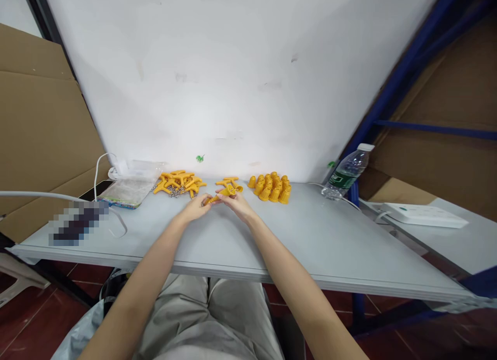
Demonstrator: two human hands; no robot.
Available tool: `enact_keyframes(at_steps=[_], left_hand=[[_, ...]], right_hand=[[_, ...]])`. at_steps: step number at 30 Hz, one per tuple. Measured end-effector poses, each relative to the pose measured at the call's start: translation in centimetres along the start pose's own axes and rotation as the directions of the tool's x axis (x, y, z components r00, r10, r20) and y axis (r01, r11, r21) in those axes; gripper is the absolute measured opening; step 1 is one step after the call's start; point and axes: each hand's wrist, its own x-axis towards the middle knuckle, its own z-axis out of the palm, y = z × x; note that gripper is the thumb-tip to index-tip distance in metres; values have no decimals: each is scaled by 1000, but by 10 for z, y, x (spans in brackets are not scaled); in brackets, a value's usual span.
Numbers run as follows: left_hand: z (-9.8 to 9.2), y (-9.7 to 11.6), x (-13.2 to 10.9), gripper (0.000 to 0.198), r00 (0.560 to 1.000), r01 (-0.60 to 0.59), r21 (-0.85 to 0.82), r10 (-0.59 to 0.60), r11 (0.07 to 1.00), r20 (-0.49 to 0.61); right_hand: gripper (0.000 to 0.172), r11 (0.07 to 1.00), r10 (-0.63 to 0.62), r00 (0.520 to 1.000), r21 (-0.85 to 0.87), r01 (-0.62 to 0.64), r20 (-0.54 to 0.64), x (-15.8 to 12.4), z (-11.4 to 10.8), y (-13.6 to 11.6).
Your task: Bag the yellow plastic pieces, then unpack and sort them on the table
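Note:
In the head view, both hands meet over the middle of the grey table. My left hand [197,208] pinches a yellow T-shaped plastic piece [212,199], partly hidden by the fingers. My right hand [239,205] grips a yellow plastic cup [227,191] tilted sideways, its open end facing right. The cup and the piece lie in line, close together; whether they are joined I cannot tell. Just behind the hands rest a few more yellow T-shaped pieces [230,181]. To the left is a pile of the same yellow pieces [180,180] with small shiny metal parts [176,192].
Several upturned yellow cups [274,186] stand grouped to the right. A water bottle [347,172] leans at the table's right end, near a white power strip [423,215]. At left lie a plastic bag [134,186] and a white cable [42,194]. A white wall [233,90] bounds the back.

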Motion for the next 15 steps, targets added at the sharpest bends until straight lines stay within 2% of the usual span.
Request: enact_keyframes(at_steps=[3,6,10,13,15], left_hand=[[0,1,-1,27,996,31,189,-14,981,-89],[0,-1,0,28,981,76,283,-22,956,-190],[-1,-4,0,31,952,94,330,12,939,-305],[-3,-6,0,32,938,81,342,44,936,-344],[-3,-6,0,33,934,68,337,59,939,-353]], right_hand=[[47,1000,-14,998,-17,13,-65,0,-3,1],[50,996,-18,992,-86,8,-121,0,-7,1],[55,985,72,982,-144,-98,-174,1,-10,3],[53,976,127,976,-156,-155,-179,2,-12,5],[49,973,124,980,-176,-151,-156,3,-15,7]])
